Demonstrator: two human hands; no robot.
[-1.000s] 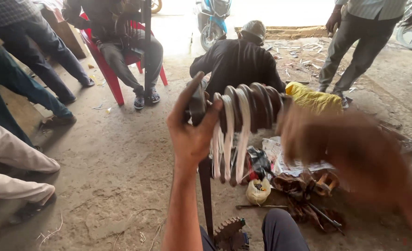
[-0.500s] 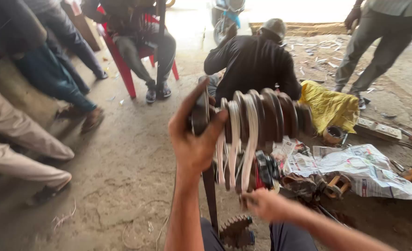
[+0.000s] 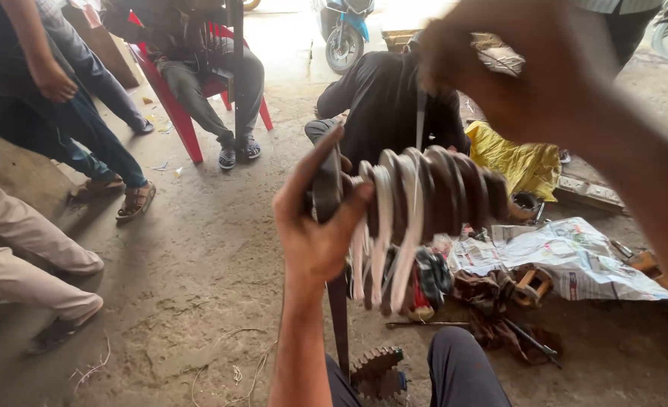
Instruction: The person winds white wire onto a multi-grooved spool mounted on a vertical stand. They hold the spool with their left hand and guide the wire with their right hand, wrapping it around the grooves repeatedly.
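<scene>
My left hand [image 3: 315, 234] grips the near end of a stack of round metal discs [image 3: 417, 203], dark and pale ones set side by side on edge and held up level in front of me. A dark upright bar [image 3: 339, 316] runs down from under the stack, with a rusty toothed gear [image 3: 375, 369] near its foot, between my knees. My right hand [image 3: 530, 68] is raised at the top right, close to the camera and blurred. It is clear of the discs, and its fingers cannot be made out.
A person in black [image 3: 386, 98] crouches just beyond the discs. Someone sits on a red plastic chair [image 3: 175, 113], and others stand at the left. A yellow cloth [image 3: 518, 162], a newspaper sheet [image 3: 567, 260] and small tools lie on the dirt floor at the right. A blue motorbike [image 3: 345, 30] is parked behind.
My right hand has swung up from low beside the stack to high at the top right. My left hand keeps its grip on the discs.
</scene>
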